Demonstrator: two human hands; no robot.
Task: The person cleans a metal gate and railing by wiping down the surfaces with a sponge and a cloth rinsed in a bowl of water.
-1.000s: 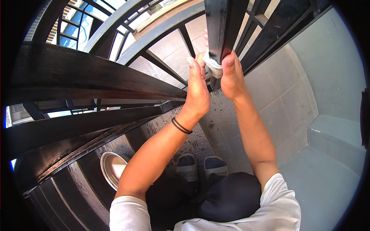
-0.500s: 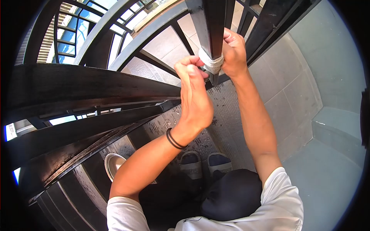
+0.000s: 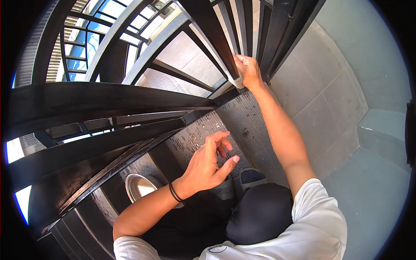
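Note:
A dark metal railing post (image 3: 210,37) slants down from the top of the view. My right hand (image 3: 249,73) is closed at its lower part, gripping a white cloth (image 3: 236,81) that wraps round the post. Only a small edge of the cloth shows; the rest is hidden behind the post and my fingers. My left hand (image 3: 211,161), with dark bands on its wrist, hovers over the steps in front of my knees. Its fingers are loosely curled and apart from the thumb, with nothing between them.
A bowl (image 3: 128,189) with something whitish inside stands on a step at left, beside my left forearm. Wet patches mark the stair tread (image 3: 203,130). A thick dark handrail (image 3: 108,102) crosses the left side; a grey wall (image 3: 377,173) curves along the right.
My left hand has come off the cloth and drawn back toward my body, opening. My right hand has slid lower on the post with the cloth. The view has shifted slightly.

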